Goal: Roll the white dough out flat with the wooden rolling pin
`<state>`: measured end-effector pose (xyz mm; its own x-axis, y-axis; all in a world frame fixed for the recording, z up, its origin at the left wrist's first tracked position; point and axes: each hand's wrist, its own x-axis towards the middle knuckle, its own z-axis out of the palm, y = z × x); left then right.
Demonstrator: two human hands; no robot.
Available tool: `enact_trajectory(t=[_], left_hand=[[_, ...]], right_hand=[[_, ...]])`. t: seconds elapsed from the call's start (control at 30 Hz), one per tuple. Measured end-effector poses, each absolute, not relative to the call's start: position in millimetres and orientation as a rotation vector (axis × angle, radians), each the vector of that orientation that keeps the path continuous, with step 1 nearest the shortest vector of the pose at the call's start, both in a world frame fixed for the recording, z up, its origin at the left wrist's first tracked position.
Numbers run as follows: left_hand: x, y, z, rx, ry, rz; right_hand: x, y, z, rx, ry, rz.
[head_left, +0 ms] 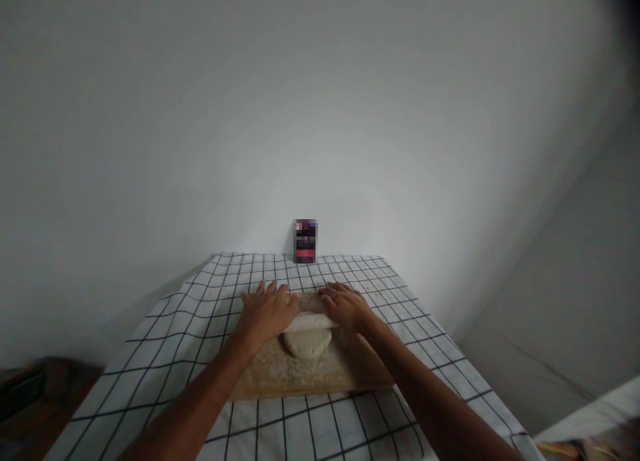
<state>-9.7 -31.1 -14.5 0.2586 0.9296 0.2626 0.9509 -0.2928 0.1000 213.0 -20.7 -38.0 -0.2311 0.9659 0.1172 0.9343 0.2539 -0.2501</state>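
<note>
We see the left hand [269, 309] and right hand [347, 308] over the hidden ends of a rolling pin [310, 322], whether grasping we cannot tell, dough [307, 345] partly covered by it, midway between the board's [310, 381] side edges.

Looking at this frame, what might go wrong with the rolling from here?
The dough might stick to the rolling pin, which sits against its far side. The wooden board could slide, since it rests on a checked cloth that looks rippled. If the left hand and right hand, at opposite ends of the rolling pin, press unevenly, the dough may turn out lopsided.
</note>
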Motion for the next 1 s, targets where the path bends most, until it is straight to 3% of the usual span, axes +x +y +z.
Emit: enact_trajectory(t=[0.67, 0.83, 1.0], left_hand=[[-15.1, -134.4, -59.0, -2.328, -1.474, -0.66], [-11.9, -138.8, -79.1, -2.29, -1.487, -0.738], [-18.6, -136.6, -67.5, -2.432, -1.553, -0.688]], right_hand=[[211.4, -143.3, -61.2, -1.638, -2.094, 0.093], [206.4, -142.6, -70.2, -1.675, -2.095, -0.06], [203.3, -135.0, -73.3, -1.646, -2.048, -0.239]])
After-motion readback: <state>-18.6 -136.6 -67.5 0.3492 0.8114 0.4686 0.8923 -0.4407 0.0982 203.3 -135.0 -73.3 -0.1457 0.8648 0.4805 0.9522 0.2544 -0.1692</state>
